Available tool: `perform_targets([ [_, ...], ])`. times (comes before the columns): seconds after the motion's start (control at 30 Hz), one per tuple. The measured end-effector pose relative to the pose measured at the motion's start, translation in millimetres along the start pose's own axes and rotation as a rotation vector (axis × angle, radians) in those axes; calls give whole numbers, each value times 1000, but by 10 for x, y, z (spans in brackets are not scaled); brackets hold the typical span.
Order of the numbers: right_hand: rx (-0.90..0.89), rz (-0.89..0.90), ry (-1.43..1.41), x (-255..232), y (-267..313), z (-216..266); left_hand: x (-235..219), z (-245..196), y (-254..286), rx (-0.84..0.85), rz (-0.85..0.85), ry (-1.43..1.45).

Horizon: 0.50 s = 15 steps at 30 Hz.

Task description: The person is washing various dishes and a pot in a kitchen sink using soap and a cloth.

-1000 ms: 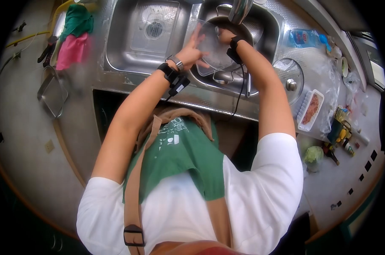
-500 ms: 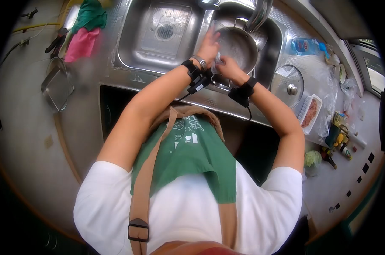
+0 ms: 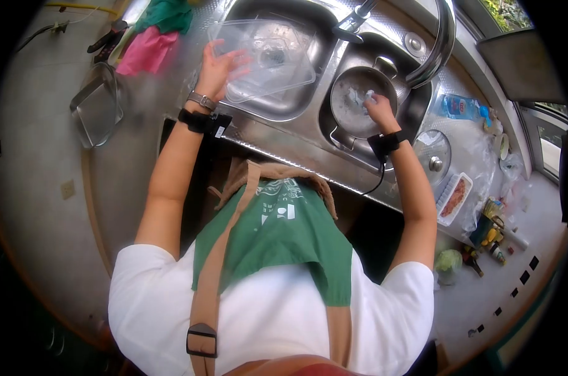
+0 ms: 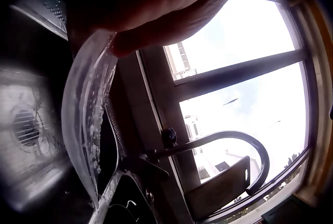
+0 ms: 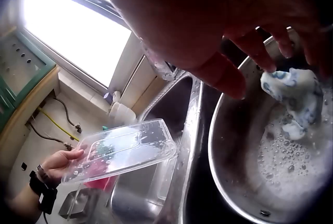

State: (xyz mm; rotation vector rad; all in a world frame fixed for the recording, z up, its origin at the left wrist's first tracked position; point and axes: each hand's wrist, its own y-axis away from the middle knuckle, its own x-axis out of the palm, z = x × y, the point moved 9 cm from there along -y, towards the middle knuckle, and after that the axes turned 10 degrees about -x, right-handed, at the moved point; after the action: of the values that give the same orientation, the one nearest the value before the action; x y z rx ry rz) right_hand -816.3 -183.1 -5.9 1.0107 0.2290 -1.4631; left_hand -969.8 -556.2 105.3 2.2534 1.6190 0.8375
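Clear plastic tray (image 3: pixel 281 59), shallow, wet, with droplets on its surface: held tilted above the left basin (image 3: pixel 323 31) of the sink. Left hand (image 3: pixel 220 70): mine, clasping the tray by its edge, thumb against the plastic.

Right hand (image 3: pixel 380 114): mine, over the pot (image 3: pixel 345 118), fingertips at a white-and-blue cloth (image 5: pixel 296 94); whether they grip it or only touch it, I cannot tell. My thumb stands apart from the cloth. Metal pot, two-handled: set in the right basin (image 3: pixel 362 53), containing bubbly liquid (image 5: pixel 286 156).

Curved tap (image 3: pixel 445 47): beside the pot. Glass lid (image 3: pixel 429 147), with knob: on the counter to the right of the sink. White tray of meat (image 3: pixel 454 199): near that lid. Pink cloth (image 3: pixel 147 51) and green cloth (image 3: pixel 170 15): together, left of the sink.
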Motion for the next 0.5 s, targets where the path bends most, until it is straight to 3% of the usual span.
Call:
perform_targets([
  [0.03, -56, -139, 75, -49, -68, 129, -180, -33, -18, 23, -86, -13],
  [0.07, -110, -276, 151, -131, -32, 588, -274, -33, -47, 22, -85, -4],
  [0.13, -245, -145, -203, 55, -367, 1144, -526, -5, -88, 16, -221, -106],
  [0.2, -133, 10, -589, 354, -562, 1725, -643, 8, -142, 12, -237, -146],
  [0.27, -118, 41, -447, 681, -1037, 1887, -748, -13, -188, 21, -258, -185],
  [0.37, -136, 16, 132, 1089, -1967, 1651, -854, -34, -172, 17, -236, -161],
  [0.5, -11, -25, 378, 1195, -2383, 1447, -965, -91, -88, -1, -210, -166],
])
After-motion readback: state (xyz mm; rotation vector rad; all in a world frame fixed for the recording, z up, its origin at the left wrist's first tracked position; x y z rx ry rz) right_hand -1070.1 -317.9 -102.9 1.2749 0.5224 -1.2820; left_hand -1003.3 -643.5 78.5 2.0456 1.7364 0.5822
